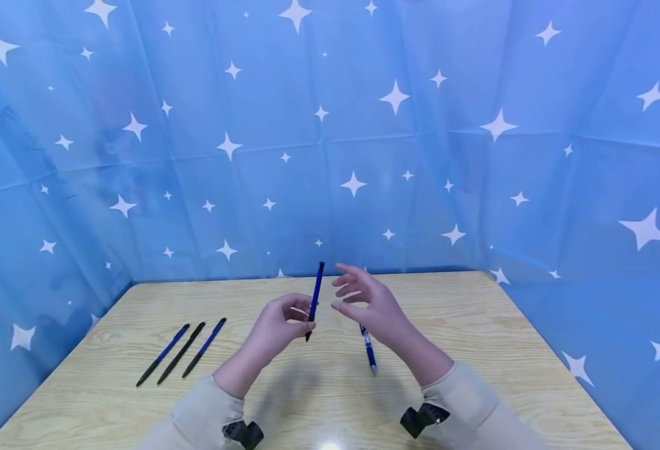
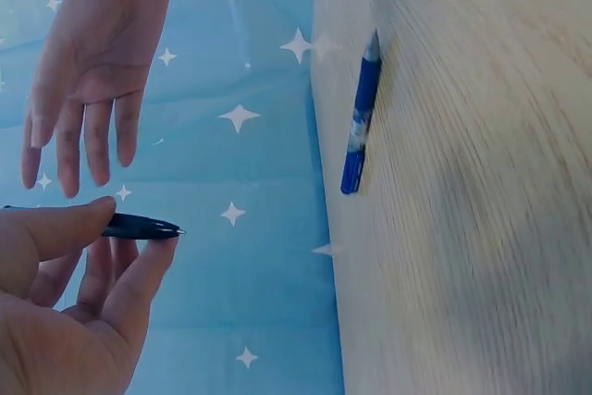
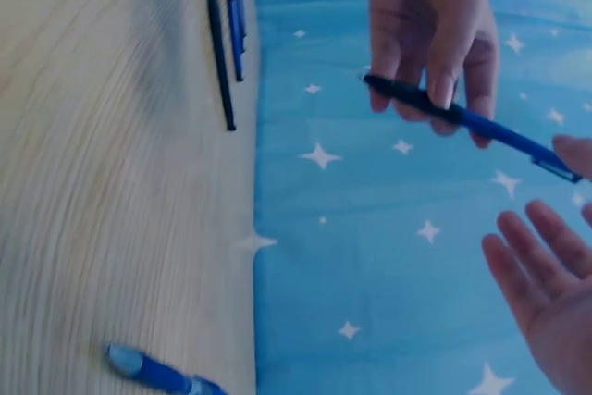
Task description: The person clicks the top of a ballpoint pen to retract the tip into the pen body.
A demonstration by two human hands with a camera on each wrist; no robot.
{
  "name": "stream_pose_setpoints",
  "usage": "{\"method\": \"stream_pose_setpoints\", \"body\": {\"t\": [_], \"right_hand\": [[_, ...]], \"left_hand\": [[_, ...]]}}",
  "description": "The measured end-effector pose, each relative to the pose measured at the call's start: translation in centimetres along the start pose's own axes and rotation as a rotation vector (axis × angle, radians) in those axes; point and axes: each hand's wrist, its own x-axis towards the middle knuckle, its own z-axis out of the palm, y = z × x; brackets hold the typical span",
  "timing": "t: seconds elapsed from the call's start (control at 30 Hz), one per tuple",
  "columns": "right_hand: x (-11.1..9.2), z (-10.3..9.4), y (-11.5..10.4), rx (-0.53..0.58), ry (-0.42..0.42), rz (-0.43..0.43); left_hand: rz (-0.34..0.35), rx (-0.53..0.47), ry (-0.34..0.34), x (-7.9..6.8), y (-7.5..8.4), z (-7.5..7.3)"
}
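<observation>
A pen (image 1: pixel 316 290) with a blue barrel and black tip end is held up above the table, nearly upright in the head view. My left hand (image 1: pixel 276 322) pinches it near the tip between thumb and fingers. In the right wrist view the pen's clip (image 3: pixel 555 168) shows at its far end. My right hand (image 1: pixel 372 306) hovers just right of the pen, fingers spread and holding nothing; a small gap parts them in the head view. Below the right hand, a blue pen (image 1: pixel 370 353) with a pale middle and grey tip lies on the table, partly hidden by that hand.
On the left of the wooden table (image 1: pixel 448 325) lie three pens side by side, slanted: a blue and black one (image 1: pixel 163 354), a darker one (image 1: pixel 180 353) and another blue and black one (image 1: pixel 204 347). A blue star-patterned curtain (image 1: pixel 285 187) hangs behind.
</observation>
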Motion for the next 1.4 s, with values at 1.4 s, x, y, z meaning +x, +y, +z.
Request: {"method": "stream_pose_setpoints", "body": {"t": [1.4], "right_hand": [[0.0, 1.5, -0.6, 0.469, 0.285, -0.099]], "left_hand": [[-0.118, -0.307, 0.090, -0.4, 2.4, 4.8]]}}
